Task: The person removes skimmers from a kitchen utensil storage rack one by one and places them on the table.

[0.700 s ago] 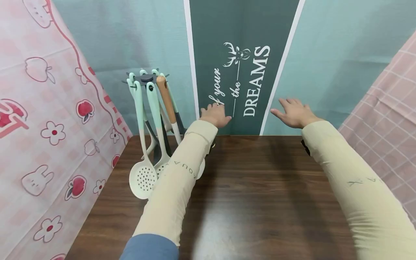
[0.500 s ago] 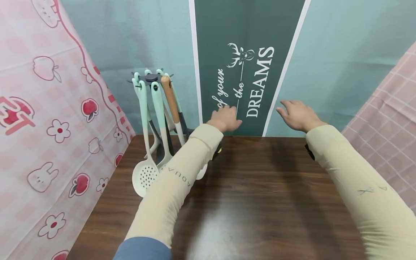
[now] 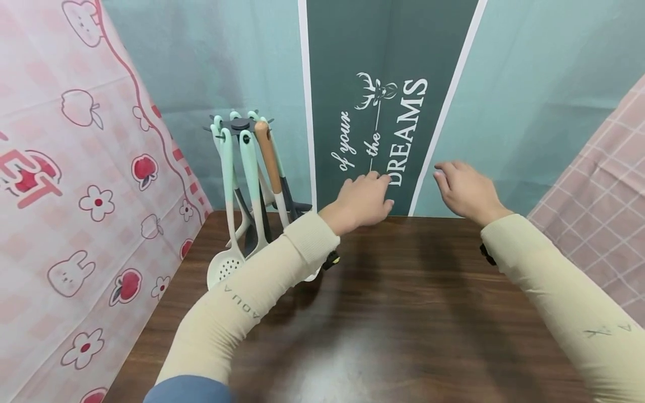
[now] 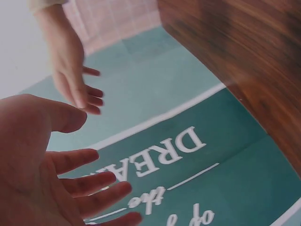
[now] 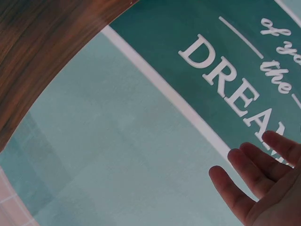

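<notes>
My left hand (image 3: 361,200) hovers over the back of the table, fingers spread and nothing in it. Across from it, my right hand (image 3: 467,190) is raised above the table's back edge, likewise holding nothing. In the left wrist view the left fingers (image 4: 94,181) are spread, with the right hand (image 4: 68,66) beyond them. The right wrist view shows the right fingers (image 5: 254,174) extended in front of the printed cloth. Left of both hands stands a utensil rack (image 3: 241,124) hung with mint-handled tools, among them a skimmer (image 3: 225,267) and a wooden-handled one (image 3: 269,157).
The brown wooden table (image 3: 393,313) meets a teal cloth (image 3: 529,101) with a dark printed band at the back. A pink patterned cloth (image 3: 101,252) hangs at the left, and a pink checked cloth (image 3: 599,196) at the right. My left sleeve partly covers the lower utensils.
My left hand has moved right and a little nearer, closer to the right hand. The right hand has shifted slightly lower in view. The head view has shifted a little.
</notes>
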A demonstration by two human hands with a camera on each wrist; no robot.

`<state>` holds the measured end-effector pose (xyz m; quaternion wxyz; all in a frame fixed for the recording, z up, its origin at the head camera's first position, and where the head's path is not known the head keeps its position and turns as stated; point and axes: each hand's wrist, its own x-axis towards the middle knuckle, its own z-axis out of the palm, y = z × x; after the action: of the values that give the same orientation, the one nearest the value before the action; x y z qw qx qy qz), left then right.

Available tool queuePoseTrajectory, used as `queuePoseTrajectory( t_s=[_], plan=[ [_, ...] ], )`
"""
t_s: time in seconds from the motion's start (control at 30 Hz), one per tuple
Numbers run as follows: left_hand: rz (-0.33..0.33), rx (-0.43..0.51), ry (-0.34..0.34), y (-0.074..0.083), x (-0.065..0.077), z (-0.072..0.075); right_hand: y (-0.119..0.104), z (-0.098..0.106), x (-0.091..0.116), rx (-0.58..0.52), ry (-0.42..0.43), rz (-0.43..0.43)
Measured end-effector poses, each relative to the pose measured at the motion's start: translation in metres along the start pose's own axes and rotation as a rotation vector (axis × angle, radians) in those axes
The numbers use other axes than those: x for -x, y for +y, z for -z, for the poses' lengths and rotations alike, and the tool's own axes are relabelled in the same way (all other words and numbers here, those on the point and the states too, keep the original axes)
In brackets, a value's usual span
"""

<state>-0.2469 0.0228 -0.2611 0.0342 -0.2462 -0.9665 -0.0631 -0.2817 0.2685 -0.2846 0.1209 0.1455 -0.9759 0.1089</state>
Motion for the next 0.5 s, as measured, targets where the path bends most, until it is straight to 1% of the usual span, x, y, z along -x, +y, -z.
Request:
queuePoseTrajectory(
  t_s=[0.1,0.23,0.43,0.5],
  plan=[
    [-0.036,0.032,0.028,-0.003,0.015,0.005,-0.005,-0.002,0.005,-0.025,0.046,0.001],
    [-0.081,0.101,0.071,-0.01,0.038,0.016,-0.011,-0.005,0.011,-0.064,0.112,0.009],
    [-0.114,0.213,0.16,-0.029,0.07,0.033,-0.021,-0.01,0.018,-0.111,0.199,0.027],
    [-0.132,0.258,0.18,-0.036,0.079,0.038,-0.025,-0.012,0.019,-0.126,0.228,0.033]
  ],
)
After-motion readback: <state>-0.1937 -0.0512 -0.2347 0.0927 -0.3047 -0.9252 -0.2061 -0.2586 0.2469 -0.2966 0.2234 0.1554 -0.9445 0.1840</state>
